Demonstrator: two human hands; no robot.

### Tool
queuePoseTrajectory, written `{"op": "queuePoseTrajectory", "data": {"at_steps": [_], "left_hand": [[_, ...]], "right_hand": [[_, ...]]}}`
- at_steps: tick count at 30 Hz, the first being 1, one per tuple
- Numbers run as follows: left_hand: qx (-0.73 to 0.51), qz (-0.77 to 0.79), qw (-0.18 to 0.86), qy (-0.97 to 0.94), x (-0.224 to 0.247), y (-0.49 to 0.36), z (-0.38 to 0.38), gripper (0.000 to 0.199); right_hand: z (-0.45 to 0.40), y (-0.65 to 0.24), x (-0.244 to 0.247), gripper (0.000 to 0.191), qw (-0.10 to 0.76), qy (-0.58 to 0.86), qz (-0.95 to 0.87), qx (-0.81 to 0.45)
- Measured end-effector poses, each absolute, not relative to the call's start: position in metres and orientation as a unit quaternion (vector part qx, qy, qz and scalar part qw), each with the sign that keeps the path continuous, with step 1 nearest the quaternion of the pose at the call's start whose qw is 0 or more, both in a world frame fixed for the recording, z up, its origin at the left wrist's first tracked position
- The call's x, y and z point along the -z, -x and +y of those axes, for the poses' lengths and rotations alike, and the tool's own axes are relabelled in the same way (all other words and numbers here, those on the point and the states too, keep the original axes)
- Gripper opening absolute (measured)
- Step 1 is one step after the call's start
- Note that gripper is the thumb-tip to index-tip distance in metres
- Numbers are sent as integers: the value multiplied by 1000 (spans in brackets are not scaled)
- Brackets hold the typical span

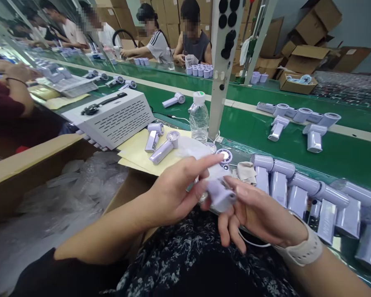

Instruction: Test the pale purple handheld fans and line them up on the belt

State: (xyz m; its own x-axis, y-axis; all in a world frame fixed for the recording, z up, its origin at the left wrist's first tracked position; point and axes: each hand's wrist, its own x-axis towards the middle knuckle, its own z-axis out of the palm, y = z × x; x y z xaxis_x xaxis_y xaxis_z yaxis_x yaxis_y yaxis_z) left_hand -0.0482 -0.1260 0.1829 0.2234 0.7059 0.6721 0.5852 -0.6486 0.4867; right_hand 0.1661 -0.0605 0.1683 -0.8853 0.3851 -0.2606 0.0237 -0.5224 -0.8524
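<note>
Over my lap, a lavender handheld fan [221,196] is between my hands, smeared by motion. My right hand [256,206], with a pale watch strap at the wrist, grips it between thumb and fingers from the right. On its other side, my left hand [181,187] has its thumb and lower fingers closed at the fan, the index finger stretched across above. A blurred, whitish see-through sheet [193,148] shows just beyond the left hand; whether a hand holds it I cannot tell. Two more handheld fans [163,152] lie on yellow paper [136,152] ahead.
A plastic bottle [199,119] stands beside a white post [221,74]. Several fans [306,183] line the bench at right. A folded cloth [245,172] lies near them. At left are a grey vented box [117,117] and a carton of clear plastic bags [80,194]. Co-workers sit across the green belt [247,123].
</note>
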Motion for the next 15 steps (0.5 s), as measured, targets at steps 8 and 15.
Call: {"op": "queuePoseTrajectory", "data": {"at_steps": [8, 15], "left_hand": [[-712, 320, 113, -615, -189, 118, -120, 41], [-423, 680, 325, -503, -111, 166, -161, 13]], "right_hand": [[-82, -177, -193, 36, 243, 151, -727, -624], [-69, -209, -163, 15, 321, 295, -699, -567]]}}
